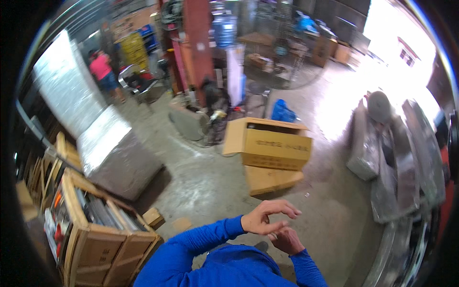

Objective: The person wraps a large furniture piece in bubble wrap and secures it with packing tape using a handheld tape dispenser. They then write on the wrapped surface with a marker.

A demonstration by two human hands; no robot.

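My left hand (266,217), in a blue sleeve, reaches across in front of my body. Its fingers are stretched out and apart, and nothing shows between them. Just below and to its right is my right hand (288,240), its fingers curled toward the left palm and partly hidden; whether they hold something small cannot be made out. Beyond both hands, a brown cardboard box (277,146) with raised flaps and dark printing rests on a flatter piece of cardboard (273,179) on the floor. Neither hand touches the box.
A wooden crate (98,253) with grey panels stands at the left, a wrapped silver block (112,153) behind it. Long plastic-wrapped bundles (404,162) lie on the right. Farther off are a red column (198,48), a blue bag (283,111) and a person (103,71) in pink.
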